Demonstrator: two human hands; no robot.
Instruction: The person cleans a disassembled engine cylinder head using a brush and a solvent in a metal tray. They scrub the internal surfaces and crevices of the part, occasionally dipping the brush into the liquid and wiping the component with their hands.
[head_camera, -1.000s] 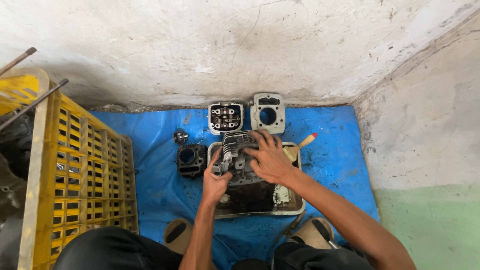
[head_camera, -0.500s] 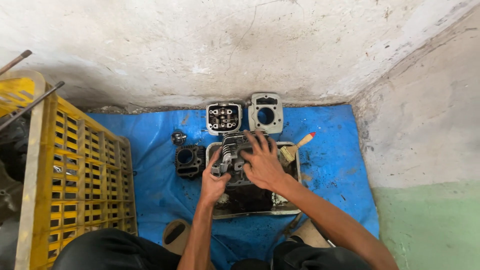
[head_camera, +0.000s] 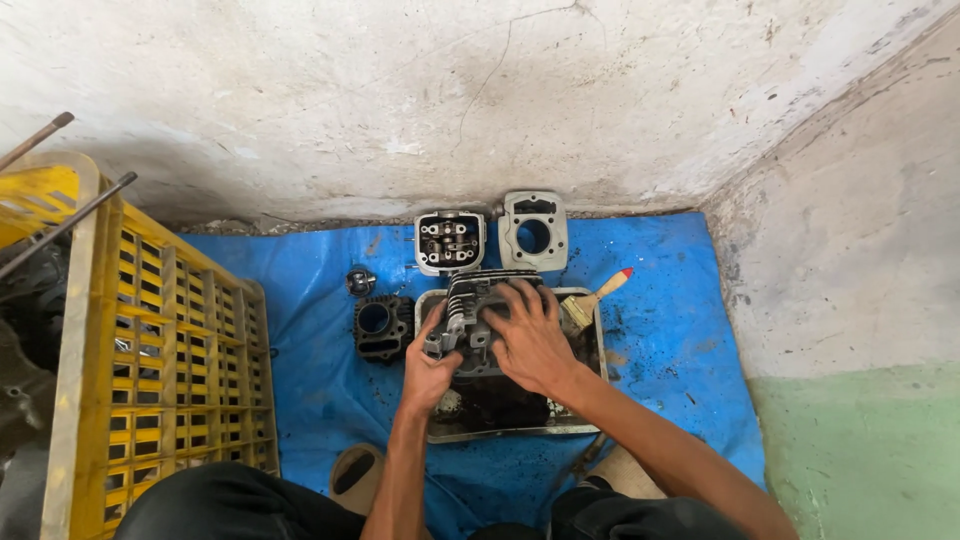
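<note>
**Both hands steady a finned engine part over a grimy wash tray**

A person crouched on a blue tarp (head_camera: 320, 400) holds a dark finned cylinder head (head_camera: 472, 310) over a shallow metal tray (head_camera: 595, 395) smeared with black sludge. The left hand (head_camera: 428, 372) grips the part's near left corner, thumb and fingers closed around a protruding boss. The right hand (head_camera: 530, 340) lies flat across the top, fingers spread wide and pressing down rather than curled under it. Both forearms reach forward from the bottom of the view, wrists roughly level, the right arm angled in from the right.

Handled well, the part would likely stay low over the tray, so any grime falls inside the rim, with the left grip bearing the weight while the open palm guides the turning; oily metal may slip, so a firm hold looks wise.

A paintbrush (head_camera: 592, 298) with a red-tipped handle rests on the tray's far right corner. Beyond stand a pale cylinder head (head_camera: 450, 240) and a pale cylinder block (head_camera: 534, 232); a black cylinder (head_camera: 382, 326) sits just left of the tray. A yellow crate (head_camera: 150, 370) fills the left.
</note>
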